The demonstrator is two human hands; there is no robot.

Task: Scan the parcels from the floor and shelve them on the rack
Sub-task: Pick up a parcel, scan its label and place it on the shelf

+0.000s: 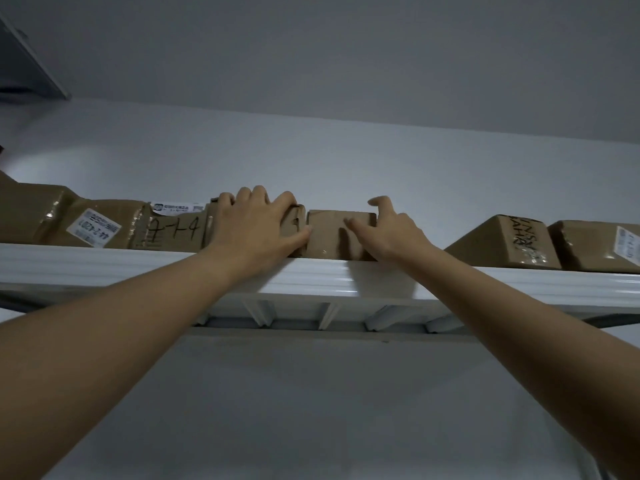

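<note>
Small parcel [329, 233]: likely handling light, stiff; hold side faces.
Left hand [256, 226]: curling over neighbouring parcel [293, 221].
Right hand [391, 232]: lying open, thumb touching front.

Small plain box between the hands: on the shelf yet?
Yes: small box rests on the shelf, right hand touching it; left hand grips neighbouring box.

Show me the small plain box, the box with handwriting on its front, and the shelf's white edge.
small plain box [327, 242]: head view, front face.
handwritten box [171, 233]: head view, marked front face.
shelf edge [104, 266]: head view, bare white beam.
</note>
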